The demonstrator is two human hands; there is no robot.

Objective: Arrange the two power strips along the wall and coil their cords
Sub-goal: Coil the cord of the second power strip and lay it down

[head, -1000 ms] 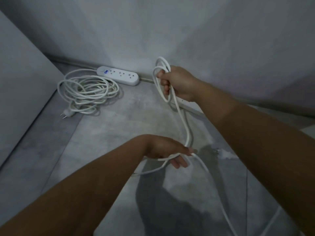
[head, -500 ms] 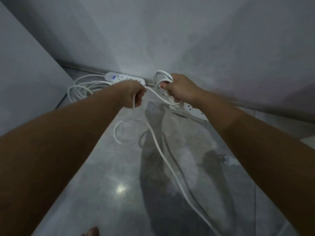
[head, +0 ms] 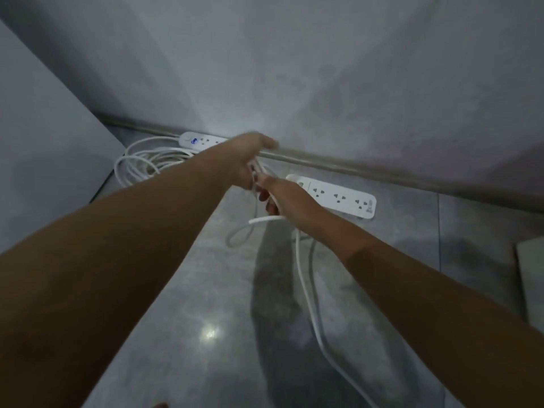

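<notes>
Two white power strips lie on the grey floor along the wall. The left power strip is partly hidden behind my left forearm, and its coiled cord rests beside it. The right power strip lies flat with its sockets up. Its loose white cord runs from my hands down toward the bottom of the view. My left hand and my right hand meet between the strips, both closed on loops of this cord. A small loop hangs below them.
The baseboard runs along the wall behind the strips. A side wall closes off the left. A pale flat object lies at the right edge. A light glare shows on the floor.
Both hands have lowered toward the floor and come together between the strips. The right power strip, hidden behind my right hand before, is now uncovered.
</notes>
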